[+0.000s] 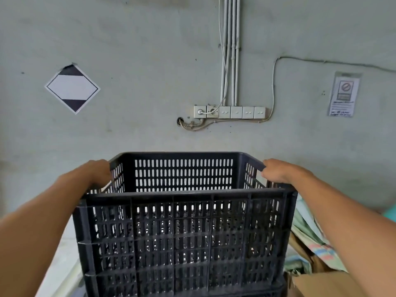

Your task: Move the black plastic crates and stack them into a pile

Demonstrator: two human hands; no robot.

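Note:
A black plastic crate (184, 239) with slotted walls fills the lower middle of the head view, open side up and empty. My left hand (97, 171) grips the rim of its left wall. My right hand (276, 170) grips the rim of its right wall. The crate is held level in front of me, close to a grey wall. At the bottom edge a dark rim of another black crate (246, 293) shows just beneath it; whether the two touch I cannot tell.
The grey wall (150, 50) stands right behind the crate, with a row of switches and sockets (230, 112), cable conduits, a diamond sign (72, 88) and a notice (342, 94). Cardboard and folded sacks (310, 254) lie at the lower right. Pale floor shows lower left.

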